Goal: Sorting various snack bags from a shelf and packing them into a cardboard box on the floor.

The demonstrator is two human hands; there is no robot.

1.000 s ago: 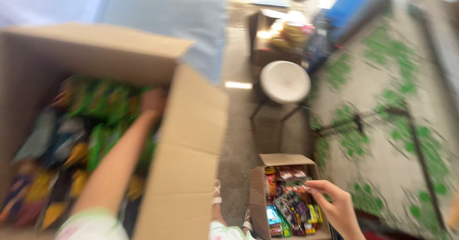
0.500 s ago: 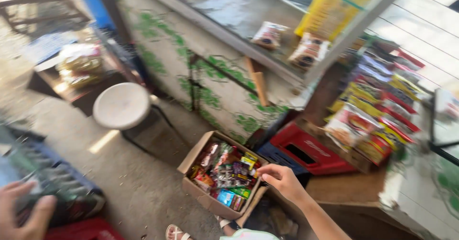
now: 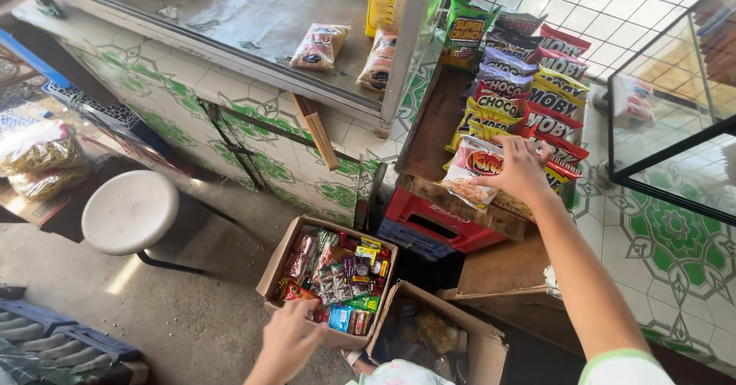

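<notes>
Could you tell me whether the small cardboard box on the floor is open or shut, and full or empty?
Open and full: the small cardboard box has its flaps spread, packed with snack packets; the left hand touches its near edge.

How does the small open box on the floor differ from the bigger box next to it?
The small open box is packed with bright snack packets; the bigger box looks dim, its contents hard to make out. The left hand touches the small box's near edge; no hand touches the bigger box. Both are brown cardboard, open-topped.
</notes>
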